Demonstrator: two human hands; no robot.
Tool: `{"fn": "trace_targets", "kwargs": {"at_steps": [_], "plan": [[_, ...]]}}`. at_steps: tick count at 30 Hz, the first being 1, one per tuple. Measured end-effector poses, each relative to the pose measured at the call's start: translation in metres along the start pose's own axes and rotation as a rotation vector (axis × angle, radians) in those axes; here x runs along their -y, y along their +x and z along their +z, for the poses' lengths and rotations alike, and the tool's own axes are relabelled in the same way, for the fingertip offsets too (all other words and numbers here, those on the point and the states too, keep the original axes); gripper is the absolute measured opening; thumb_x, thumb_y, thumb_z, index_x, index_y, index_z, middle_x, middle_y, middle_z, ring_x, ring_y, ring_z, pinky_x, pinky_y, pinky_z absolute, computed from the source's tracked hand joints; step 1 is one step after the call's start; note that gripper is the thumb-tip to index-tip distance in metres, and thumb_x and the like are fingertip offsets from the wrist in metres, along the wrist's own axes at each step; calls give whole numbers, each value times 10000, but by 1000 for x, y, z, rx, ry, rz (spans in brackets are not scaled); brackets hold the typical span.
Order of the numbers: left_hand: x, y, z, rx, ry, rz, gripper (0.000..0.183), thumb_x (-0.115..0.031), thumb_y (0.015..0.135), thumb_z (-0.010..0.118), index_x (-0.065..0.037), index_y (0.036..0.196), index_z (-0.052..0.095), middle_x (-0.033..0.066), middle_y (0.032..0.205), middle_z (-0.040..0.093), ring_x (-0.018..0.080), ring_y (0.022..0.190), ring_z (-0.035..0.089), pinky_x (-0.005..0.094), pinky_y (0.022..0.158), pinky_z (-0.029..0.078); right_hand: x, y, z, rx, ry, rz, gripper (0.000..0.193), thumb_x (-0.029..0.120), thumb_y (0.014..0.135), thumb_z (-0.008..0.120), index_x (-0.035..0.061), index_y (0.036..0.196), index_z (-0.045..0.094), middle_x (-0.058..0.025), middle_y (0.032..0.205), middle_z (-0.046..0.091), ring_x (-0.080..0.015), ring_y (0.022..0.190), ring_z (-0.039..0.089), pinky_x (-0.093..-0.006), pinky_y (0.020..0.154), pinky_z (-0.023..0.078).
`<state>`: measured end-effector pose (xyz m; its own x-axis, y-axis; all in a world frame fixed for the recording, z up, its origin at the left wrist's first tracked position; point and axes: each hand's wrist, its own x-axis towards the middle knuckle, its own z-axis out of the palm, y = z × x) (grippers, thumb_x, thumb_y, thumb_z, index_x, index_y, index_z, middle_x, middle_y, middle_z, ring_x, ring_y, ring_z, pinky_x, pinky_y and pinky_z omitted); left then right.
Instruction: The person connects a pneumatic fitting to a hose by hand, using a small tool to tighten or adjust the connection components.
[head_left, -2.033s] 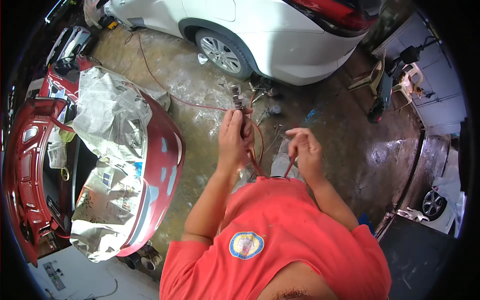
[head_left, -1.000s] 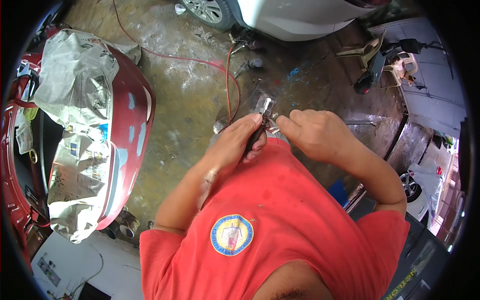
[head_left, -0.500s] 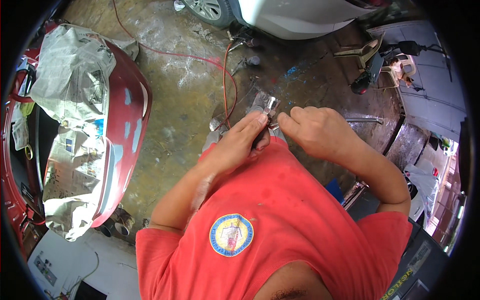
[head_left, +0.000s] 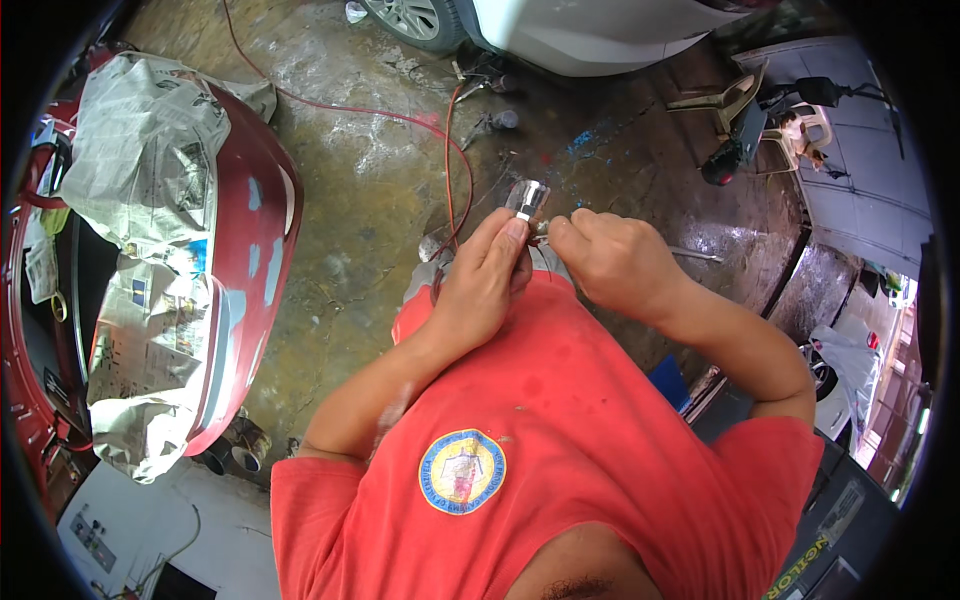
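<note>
My left hand [head_left: 482,268] is closed round the lower part of a shiny, cup-ended metal piece [head_left: 527,200], which points away from me; its exact kind I cannot make out. Close on its right, my right hand [head_left: 622,255] is curled into a fist with the thumb pressed against the fingers. A slim silver metal rod [head_left: 697,255] sticks out beyond that fist to the right. Bits of metal show between the two hands, but my fingers hide how they join. Both hands are just in front of my red shirt [head_left: 560,400].
At left stands a red car body part [head_left: 262,235] with grey patches, partly covered in newspaper [head_left: 150,150]. Red hose [head_left: 350,107] crosses the stained floor to tools [head_left: 490,80]. A white car [head_left: 590,40] is ahead; a plastic chair [head_left: 735,100] stands at right.
The metal piece in my left hand has turned more upright and shifted slightly left. The silver rod beyond my right fist has swung, with less of it showing.
</note>
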<state>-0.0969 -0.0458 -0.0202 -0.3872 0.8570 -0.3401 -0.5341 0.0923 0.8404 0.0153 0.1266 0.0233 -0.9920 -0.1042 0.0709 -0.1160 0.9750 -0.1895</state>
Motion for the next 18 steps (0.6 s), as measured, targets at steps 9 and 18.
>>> {"fn": "trace_targets", "kwargs": {"at_steps": [9,18], "plan": [[2,9,2,-107,-4,116,324,-341,1139,406,-50,1119,548,-16,638,422,67,509,341,243,453,274,12,2,34,-209,227,190,104,68,899,624,68,954,535,-114,766,589,-329,646,664,-421,544,551],[-11,11,-10,48,-229,-133,520,-575,1081,389,-74,1093,525,19,643,422,117,491,365,273,445,307,11,-12,-4,-99,468,293,116,140,1014,558,41,1036,613,-134,831,632,-336,716,669,-416,650,535]]}}
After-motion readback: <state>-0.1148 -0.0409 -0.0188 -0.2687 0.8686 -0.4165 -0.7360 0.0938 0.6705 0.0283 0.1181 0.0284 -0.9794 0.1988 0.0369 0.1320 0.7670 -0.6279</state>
